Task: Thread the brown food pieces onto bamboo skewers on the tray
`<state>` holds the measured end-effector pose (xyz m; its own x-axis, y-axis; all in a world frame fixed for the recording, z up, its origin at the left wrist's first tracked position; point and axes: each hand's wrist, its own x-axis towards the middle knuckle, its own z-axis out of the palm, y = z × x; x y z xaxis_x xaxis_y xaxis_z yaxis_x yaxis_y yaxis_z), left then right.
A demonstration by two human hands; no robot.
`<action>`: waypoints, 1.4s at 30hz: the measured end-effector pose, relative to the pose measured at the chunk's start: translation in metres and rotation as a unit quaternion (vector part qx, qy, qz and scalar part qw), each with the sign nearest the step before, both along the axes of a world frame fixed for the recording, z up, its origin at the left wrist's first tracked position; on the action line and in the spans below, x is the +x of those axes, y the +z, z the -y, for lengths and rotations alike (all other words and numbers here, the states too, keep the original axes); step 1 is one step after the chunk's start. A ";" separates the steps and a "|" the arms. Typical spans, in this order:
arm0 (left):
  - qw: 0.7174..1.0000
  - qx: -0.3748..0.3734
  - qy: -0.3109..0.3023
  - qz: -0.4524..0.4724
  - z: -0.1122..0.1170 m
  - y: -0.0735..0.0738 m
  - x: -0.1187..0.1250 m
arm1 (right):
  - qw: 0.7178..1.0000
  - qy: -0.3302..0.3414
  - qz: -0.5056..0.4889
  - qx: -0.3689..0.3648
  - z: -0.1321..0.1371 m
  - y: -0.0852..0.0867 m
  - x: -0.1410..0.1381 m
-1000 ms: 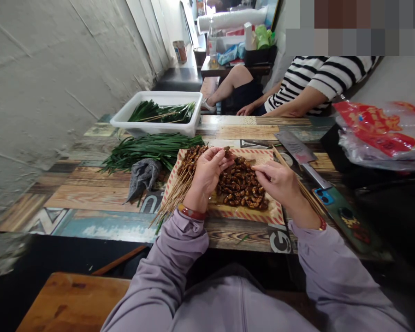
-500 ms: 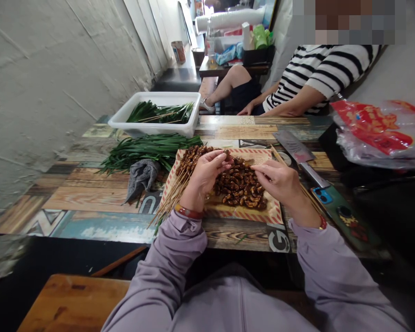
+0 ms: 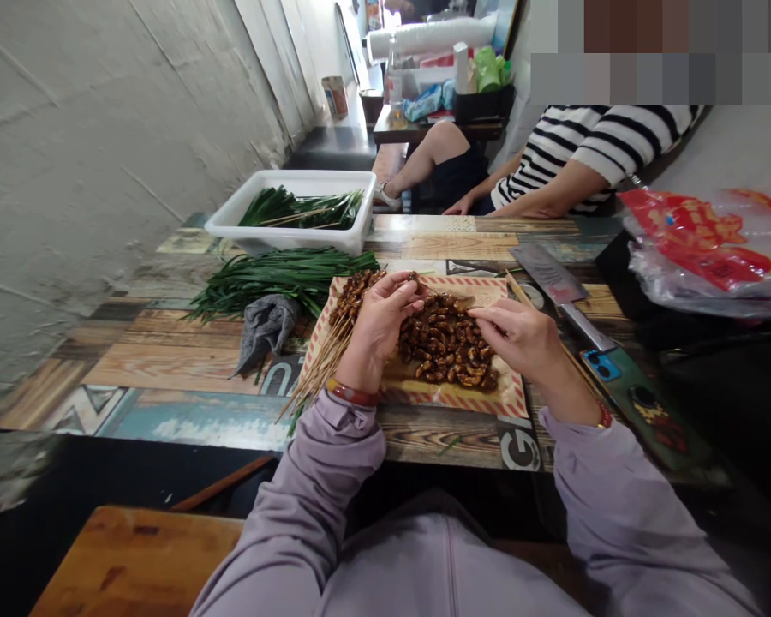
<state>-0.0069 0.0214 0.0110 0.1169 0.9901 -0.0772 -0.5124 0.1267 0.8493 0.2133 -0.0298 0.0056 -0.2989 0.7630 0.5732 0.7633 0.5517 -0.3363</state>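
A heap of glossy brown pupae [image 3: 446,343] lies on a paper-lined tray [image 3: 514,403] with a red-striped border. Over its left part, my left hand [image 3: 385,313] is closed, pinching a brown pupa [image 3: 413,277] at its fingertips. My right hand [image 3: 517,334] hovers at the heap's right edge, thumb and forefinger pressed together. What sits in that pinch is too small to make out. Left of the heap, loaded pupa skewers [image 3: 353,296] lie bunched, their bare bamboo ends [image 3: 321,364] pointing towards me.
Green chives [image 3: 276,278] and a grey cloth [image 3: 266,330] lie left of the tray; a white tub [image 3: 222,224] with more chives stands behind. On the right are a cleaver [image 3: 552,274], a phone [image 3: 648,411] and plastic bags [image 3: 713,248]. A person in stripes [image 3: 565,158] sits opposite.
My left hand has shifted slightly, its fingers moving a little up and left around the pupa. The right hand stays in nearly the same pinch. The view has shifted slightly.
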 end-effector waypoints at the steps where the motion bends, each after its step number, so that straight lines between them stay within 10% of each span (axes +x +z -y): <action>1: 1.000 0.001 0.005 0.002 0.000 0.000 0.000 | 1.000 0.004 -0.009 -0.001 -0.001 0.000 0.001; 42: 0.998 0.049 -0.023 0.024 0.005 0.004 0.008 | 0.996 0.040 -0.079 -0.014 -0.002 -0.001 -0.004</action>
